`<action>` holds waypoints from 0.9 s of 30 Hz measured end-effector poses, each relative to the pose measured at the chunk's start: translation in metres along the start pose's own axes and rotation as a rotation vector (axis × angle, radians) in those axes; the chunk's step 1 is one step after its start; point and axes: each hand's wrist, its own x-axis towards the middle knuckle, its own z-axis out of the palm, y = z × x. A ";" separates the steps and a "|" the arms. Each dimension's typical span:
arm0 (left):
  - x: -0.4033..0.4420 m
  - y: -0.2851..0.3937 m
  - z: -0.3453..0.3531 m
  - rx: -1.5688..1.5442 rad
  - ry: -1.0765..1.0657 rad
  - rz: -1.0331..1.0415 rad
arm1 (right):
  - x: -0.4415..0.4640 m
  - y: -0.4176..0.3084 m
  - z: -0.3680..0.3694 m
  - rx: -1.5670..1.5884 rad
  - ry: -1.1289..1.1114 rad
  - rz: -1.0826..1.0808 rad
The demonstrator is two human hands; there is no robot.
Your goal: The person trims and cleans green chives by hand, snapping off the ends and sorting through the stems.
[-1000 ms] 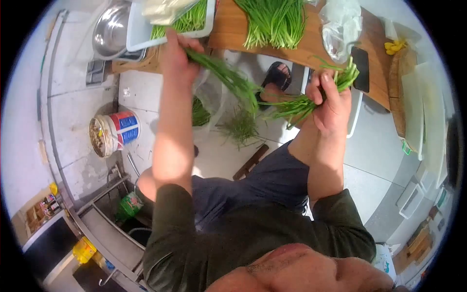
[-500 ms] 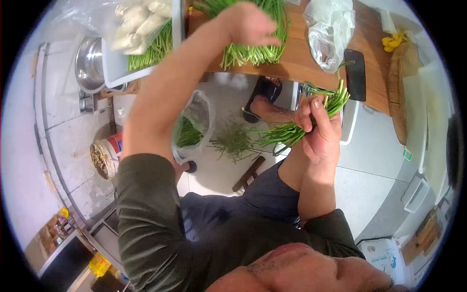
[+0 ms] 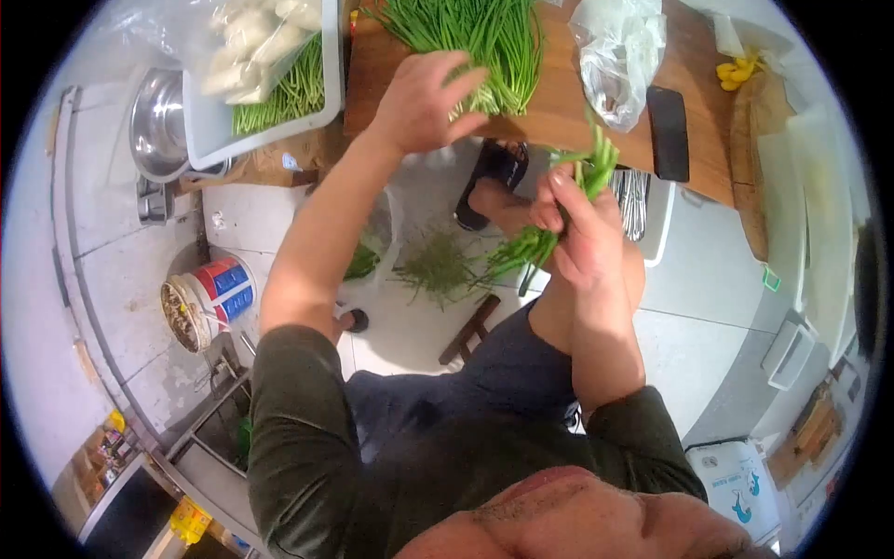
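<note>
My left hand (image 3: 430, 104) is open, fingers spread, at the near edge of a large pile of green chives (image 3: 466, 37) on the wooden table. Whether its fingertips touch the pale cut ends, I cannot tell. My right hand (image 3: 591, 219) is closed around a smaller bunch of chives (image 3: 531, 247), held above my knee. Pale stem ends of that bunch stick up past my thumb, and the leafy ends hang to the left. Loose green trimmings (image 3: 442, 265) lie on the floor beneath.
On the wooden table (image 3: 559, 102) are a crumpled plastic bag (image 3: 619, 56) and a black phone-like slab (image 3: 668, 133). A white bin (image 3: 332, 93) at left holds more chives and bagged white pieces. A bucket (image 3: 209, 298) and a small wooden stool (image 3: 468, 328) stand on the floor.
My left hand has drawn back from over the chive pile toward me, its fingers now spread. My right hand has shifted slightly left with its bunch. The whole view has shifted a little.
</note>
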 end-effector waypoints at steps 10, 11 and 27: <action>-0.143 0.185 -0.092 -1.182 0.455 -1.333 | -0.020 0.101 0.032 -0.510 -0.483 0.314; -0.159 0.194 -0.091 -1.167 0.531 -1.349 | -0.026 0.114 0.032 -0.565 -0.516 0.331; -0.277 0.233 -0.096 -1.440 0.743 -1.476 | -0.080 0.203 0.054 -1.099 -0.909 0.264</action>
